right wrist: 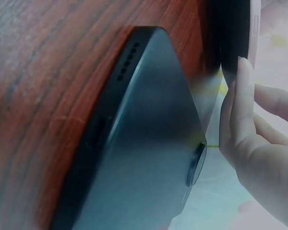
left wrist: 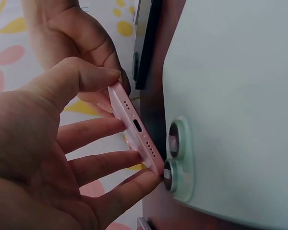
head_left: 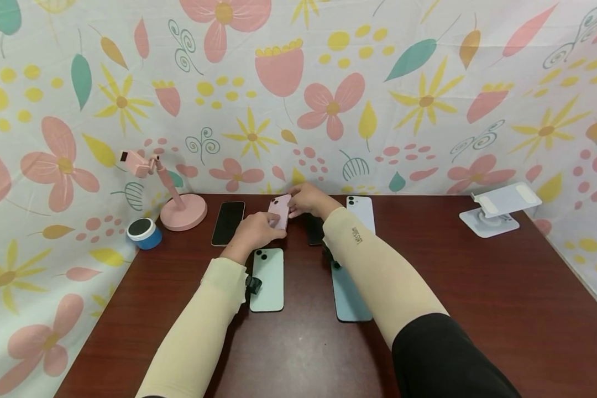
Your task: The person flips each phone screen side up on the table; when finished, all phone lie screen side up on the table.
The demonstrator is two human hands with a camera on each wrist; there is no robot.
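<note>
Near the back edge of the table, both hands hold a pink phone (head_left: 279,207), its camera back facing the head camera. My left hand (head_left: 255,230) grips the lower end, thumb on one edge and fingers on the back and opposite side in the left wrist view, where the charging port of the pink phone (left wrist: 137,125) shows. The right hand (head_left: 308,200) pinches the upper right edge; in the right wrist view a fingertip (right wrist: 243,64) lies against the dark screen side. A mint-green phone (head_left: 267,282) lies below the left hand, camera side up.
A black-screened phone (head_left: 228,224) lies to the left. Under the right arm are a dark device (head_left: 314,231), a white phone (head_left: 362,207) and a blue device (head_left: 350,298). A pink stand (head_left: 184,213) and blue jar (head_left: 146,236) stand left, a white folding stand (head_left: 492,213) right.
</note>
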